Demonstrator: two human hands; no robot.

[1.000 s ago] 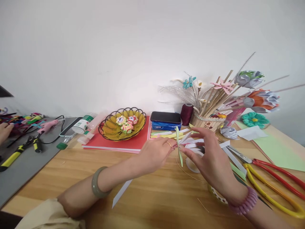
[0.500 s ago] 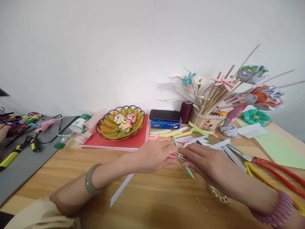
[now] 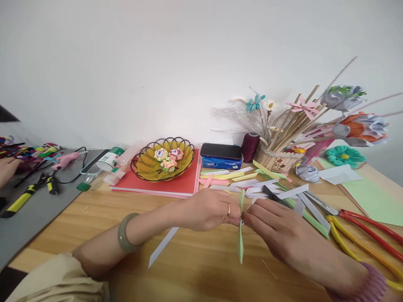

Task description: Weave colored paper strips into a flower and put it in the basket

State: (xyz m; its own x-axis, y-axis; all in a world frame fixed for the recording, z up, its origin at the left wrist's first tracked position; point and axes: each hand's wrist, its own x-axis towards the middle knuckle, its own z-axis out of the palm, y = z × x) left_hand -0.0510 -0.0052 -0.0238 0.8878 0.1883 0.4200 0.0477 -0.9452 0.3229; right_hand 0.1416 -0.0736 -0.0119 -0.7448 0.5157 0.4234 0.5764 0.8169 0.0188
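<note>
Between my two hands stands a light green paper strip (image 3: 241, 243), seen edge-on, with its ends above and below my fingertips. My left hand (image 3: 204, 209), a gold ring on one finger, pinches it from the left; a little pink shows at those fingertips. From the right, my right hand (image 3: 277, 226) pinches at the same spot, where a bit of white shows. Both sets of fingers hide the middle of the strip. Behind them lie loose paper strips (image 3: 245, 176) in pink, yellow, green and white. A single white strip (image 3: 162, 247) lies under my left forearm.
A yellow woven basket (image 3: 145, 167) with small folded flowers sits on red paper (image 3: 126, 182). Behind are a phone (image 3: 220, 150) on a blue tissue pack and a thread spool (image 3: 250, 147). Red-handled scissors (image 3: 362, 220) lie right. At far left, another person's hand (image 3: 8, 170) shows.
The green strip has turned from slanting to nearly upright, and my hands have shifted slightly right and down in view. The tape roll near my right wrist is no longer visible.
</note>
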